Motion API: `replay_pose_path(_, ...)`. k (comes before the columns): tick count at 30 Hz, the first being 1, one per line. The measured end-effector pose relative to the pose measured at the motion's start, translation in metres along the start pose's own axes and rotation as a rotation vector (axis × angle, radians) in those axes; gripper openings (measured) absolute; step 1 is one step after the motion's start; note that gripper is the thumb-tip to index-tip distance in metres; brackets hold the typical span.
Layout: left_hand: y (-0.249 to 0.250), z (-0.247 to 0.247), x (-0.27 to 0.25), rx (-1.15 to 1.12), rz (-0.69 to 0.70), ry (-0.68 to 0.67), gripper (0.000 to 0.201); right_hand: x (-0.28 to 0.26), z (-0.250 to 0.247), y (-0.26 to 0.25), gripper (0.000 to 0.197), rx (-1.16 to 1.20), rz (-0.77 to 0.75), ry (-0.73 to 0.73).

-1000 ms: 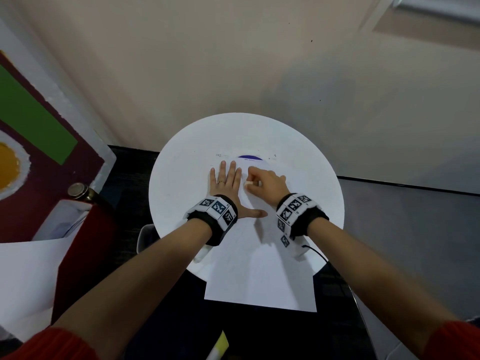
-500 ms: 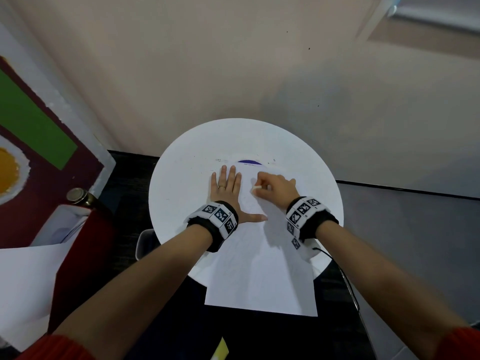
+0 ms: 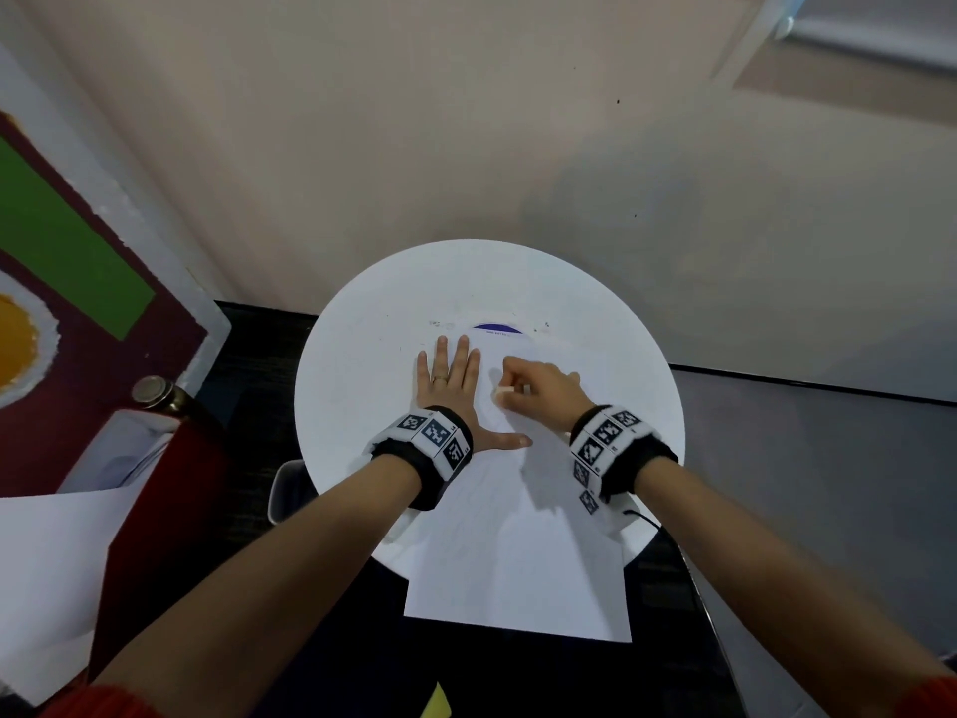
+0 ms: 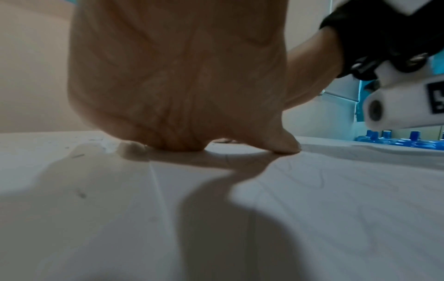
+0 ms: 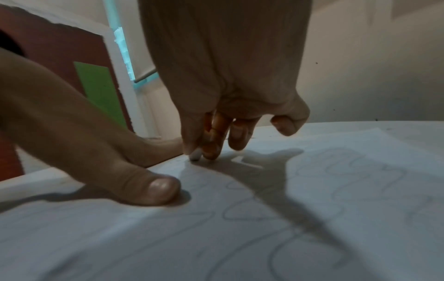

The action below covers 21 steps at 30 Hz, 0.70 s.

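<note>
A white sheet of paper (image 3: 518, 551) with faint pencil lines (image 5: 252, 214) lies on the round white table (image 3: 362, 355) and overhangs its near edge. My left hand (image 3: 448, 380) lies flat on the sheet's left part, fingers straight and thumb (image 5: 149, 188) spread to the right. My right hand (image 3: 538, 391) pinches a small white eraser (image 3: 503, 391) whose tip (image 5: 195, 155) touches the paper just right of the left hand. In the left wrist view only the heel of the left palm (image 4: 177, 95) shows, pressed on the sheet.
A beige wall stands behind the table. A painted board (image 3: 62, 282) in dark red, green and yellow leans at the left, with a round-capped bottle (image 3: 150, 391) and more white paper (image 3: 46, 562) below it. A blue-purple mark (image 3: 497, 329) shows past the sheet's far edge.
My right hand with the eraser has shifted slightly right and back left on the sheet. The left hand has stayed flat in place.
</note>
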<state>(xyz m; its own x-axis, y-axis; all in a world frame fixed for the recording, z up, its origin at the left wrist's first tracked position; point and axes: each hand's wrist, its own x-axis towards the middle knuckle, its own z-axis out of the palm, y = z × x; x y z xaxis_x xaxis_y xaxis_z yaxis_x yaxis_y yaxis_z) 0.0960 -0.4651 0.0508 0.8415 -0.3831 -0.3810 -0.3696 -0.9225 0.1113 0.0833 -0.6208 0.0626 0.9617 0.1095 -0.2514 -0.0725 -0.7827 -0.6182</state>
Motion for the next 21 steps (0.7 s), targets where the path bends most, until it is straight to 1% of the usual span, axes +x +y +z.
replay_pose_path(2,0.001,-0.001,0.0,0.003,0.0,-0.004,0.14,0.007,-0.006,-0.001,0.017,-0.006,-0.003,-0.04)
replay_pose_path(5,0.002,-0.001,-0.001,0.008,-0.003,-0.012,0.14,0.027,-0.013,-0.015,0.017,-0.06,0.046,0.044)
replay_pose_path(7,0.001,-0.002,-0.001,0.006,-0.006,-0.016,0.14,0.031,-0.01,-0.018,0.015,-0.069,0.067,0.084)
replay_pose_path(10,0.0,-0.001,0.0,0.008,-0.007,-0.017,0.14,0.018,-0.001,-0.009,0.014,-0.083,0.058,0.036)
replay_pose_path(12,0.0,-0.001,0.0,0.004,-0.002,-0.017,0.141,0.015,-0.005,-0.009,0.013,-0.098,0.055,0.014)
replay_pose_path(16,0.002,-0.002,-0.001,-0.003,-0.002,-0.027,0.139,0.029,-0.008,-0.021,0.013,-0.085,0.101,0.1)
replay_pose_path(17,0.002,-0.004,-0.002,-0.005,-0.003,-0.031,0.14,0.029,-0.005,-0.019,0.013,-0.037,0.112,0.127)
replay_pose_path(18,0.001,-0.004,-0.002,-0.006,0.0,-0.031,0.14,0.027,-0.001,-0.014,0.015,0.07,0.109,0.176)
replay_pose_path(19,0.001,-0.004,-0.002,-0.009,0.002,-0.028,0.141,0.021,0.002,-0.008,0.017,0.219,0.115,0.251)
replay_pose_path(21,-0.001,-0.002,-0.003,-0.016,0.009,-0.027,0.14,0.006,0.001,0.006,0.021,0.498,0.181,0.433)
